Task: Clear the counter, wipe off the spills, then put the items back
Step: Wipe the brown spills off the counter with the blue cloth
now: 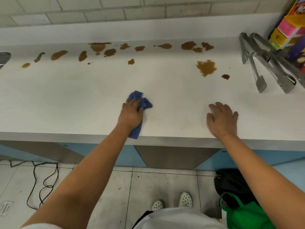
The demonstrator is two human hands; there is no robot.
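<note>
My left hand (131,114) presses a crumpled blue cloth (140,100) flat on the white counter (82,100), near the front edge; a tail of the cloth hangs over that edge. My right hand (222,118) rests palm down on the counter to the right, fingers spread, holding nothing. Several brown spills (97,47) run in a line along the back of the counter. A larger brown splash (206,67) lies at the right, with a small dark spot (225,76) beside it.
Two metal tongs (257,63) lie at the counter's right end beside colourful boxes (290,27). A metal object (4,58) shows at the far left edge. On the floor are a black cable (44,184), a black bag (231,184) and a green bag (244,215).
</note>
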